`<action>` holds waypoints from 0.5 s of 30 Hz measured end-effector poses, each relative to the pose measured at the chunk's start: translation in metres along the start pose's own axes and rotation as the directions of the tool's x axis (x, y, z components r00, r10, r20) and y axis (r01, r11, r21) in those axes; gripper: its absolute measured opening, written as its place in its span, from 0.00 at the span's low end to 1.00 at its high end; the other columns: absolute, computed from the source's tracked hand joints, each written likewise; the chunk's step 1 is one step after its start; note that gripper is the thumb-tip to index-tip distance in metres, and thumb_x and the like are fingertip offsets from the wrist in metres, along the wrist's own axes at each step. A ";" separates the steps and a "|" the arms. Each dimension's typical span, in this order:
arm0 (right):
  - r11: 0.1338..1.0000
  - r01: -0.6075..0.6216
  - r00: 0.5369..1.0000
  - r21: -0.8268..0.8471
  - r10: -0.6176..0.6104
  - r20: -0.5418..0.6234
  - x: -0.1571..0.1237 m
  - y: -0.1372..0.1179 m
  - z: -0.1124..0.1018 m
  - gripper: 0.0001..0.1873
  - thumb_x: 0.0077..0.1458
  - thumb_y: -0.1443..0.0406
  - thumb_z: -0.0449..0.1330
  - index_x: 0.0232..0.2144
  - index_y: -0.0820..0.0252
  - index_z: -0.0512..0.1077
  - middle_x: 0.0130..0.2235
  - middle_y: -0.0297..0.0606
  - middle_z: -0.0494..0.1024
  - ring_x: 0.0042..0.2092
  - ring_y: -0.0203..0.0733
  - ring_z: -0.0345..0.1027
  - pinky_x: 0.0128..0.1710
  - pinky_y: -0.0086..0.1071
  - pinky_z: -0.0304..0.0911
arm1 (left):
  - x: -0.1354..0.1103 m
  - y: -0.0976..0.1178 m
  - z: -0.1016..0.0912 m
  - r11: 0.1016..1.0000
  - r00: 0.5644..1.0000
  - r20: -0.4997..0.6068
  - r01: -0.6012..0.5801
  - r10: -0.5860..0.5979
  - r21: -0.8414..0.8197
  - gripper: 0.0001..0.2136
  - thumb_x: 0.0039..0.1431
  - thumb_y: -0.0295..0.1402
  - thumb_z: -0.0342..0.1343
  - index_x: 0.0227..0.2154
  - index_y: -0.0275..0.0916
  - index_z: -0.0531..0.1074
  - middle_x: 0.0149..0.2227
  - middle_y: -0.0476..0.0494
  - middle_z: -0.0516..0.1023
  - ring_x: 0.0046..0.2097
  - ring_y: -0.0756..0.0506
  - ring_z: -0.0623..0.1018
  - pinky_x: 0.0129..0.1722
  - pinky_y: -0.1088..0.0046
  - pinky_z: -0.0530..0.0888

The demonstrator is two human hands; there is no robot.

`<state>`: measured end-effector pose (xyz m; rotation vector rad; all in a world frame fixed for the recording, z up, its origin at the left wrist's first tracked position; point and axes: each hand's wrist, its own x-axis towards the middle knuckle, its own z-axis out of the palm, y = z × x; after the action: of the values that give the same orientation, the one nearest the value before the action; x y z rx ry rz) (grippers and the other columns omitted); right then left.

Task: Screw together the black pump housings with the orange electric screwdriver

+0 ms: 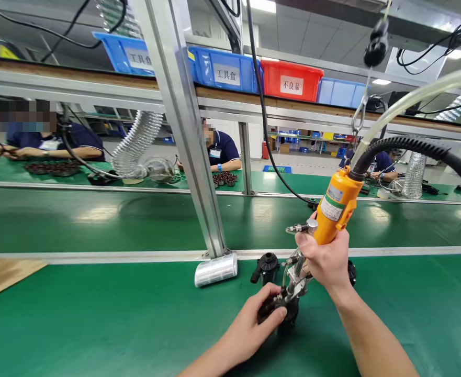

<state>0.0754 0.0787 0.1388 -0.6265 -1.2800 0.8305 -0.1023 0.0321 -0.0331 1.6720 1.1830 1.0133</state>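
Note:
My right hand is wrapped round an orange electric screwdriver, which hangs tilted from a hook and carries a black cable and a clear hose. Its metal tip end reaches down onto a black pump-like housing on the green bench. With thumb and fingers, my left hand grips the left side of that housing; part of it is hidden behind the fingers. Just behind stands a second black housing with a side spout. Another black part shows partly behind my right wrist.
A clear plastic-wrapped roll lies at the foot of a metal post. Cardboard is at the left. Blue bins and a red bin line the shelf above. Co-workers sit across the green belt.

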 end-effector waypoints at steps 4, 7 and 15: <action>0.999 -0.035 0.999 0.022 0.034 0.013 0.002 0.006 0.000 0.23 0.44 0.57 0.73 0.36 0.55 0.66 0.23 0.23 0.65 0.23 0.33 0.57 0.22 0.28 0.58 | -0.001 0.000 0.000 0.999 1.000 -0.018 0.004 -0.003 0.037 0.17 0.66 0.49 0.60 0.49 0.44 0.77 0.41 0.47 0.82 0.43 0.41 0.80 0.46 0.69 0.80; 0.997 -0.065 0.998 0.027 0.065 0.001 0.004 0.003 -0.003 0.24 0.44 0.57 0.75 0.38 0.57 0.68 0.24 0.24 0.67 0.23 0.32 0.57 0.22 0.28 0.58 | -0.003 0.000 0.001 0.998 0.999 -0.045 -0.006 0.009 0.066 0.16 0.66 0.49 0.60 0.49 0.44 0.77 0.42 0.47 0.83 0.45 0.40 0.80 0.48 0.68 0.79; 0.998 0.068 0.994 0.011 -0.067 -0.083 -0.008 -0.049 -0.063 0.26 0.49 0.56 0.76 0.47 0.57 0.73 0.27 0.29 0.70 0.22 0.34 0.62 0.20 0.28 0.61 | -0.003 0.001 0.010 0.994 0.999 -0.004 0.034 -0.035 -0.100 0.35 0.40 0.35 0.80 0.53 0.43 0.73 0.51 0.42 0.83 0.53 0.35 0.81 0.57 0.61 0.75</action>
<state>0.1450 0.0475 0.1612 -0.5970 -1.2132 0.7501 -0.0935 0.0273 -0.0361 1.5667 1.1425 1.0400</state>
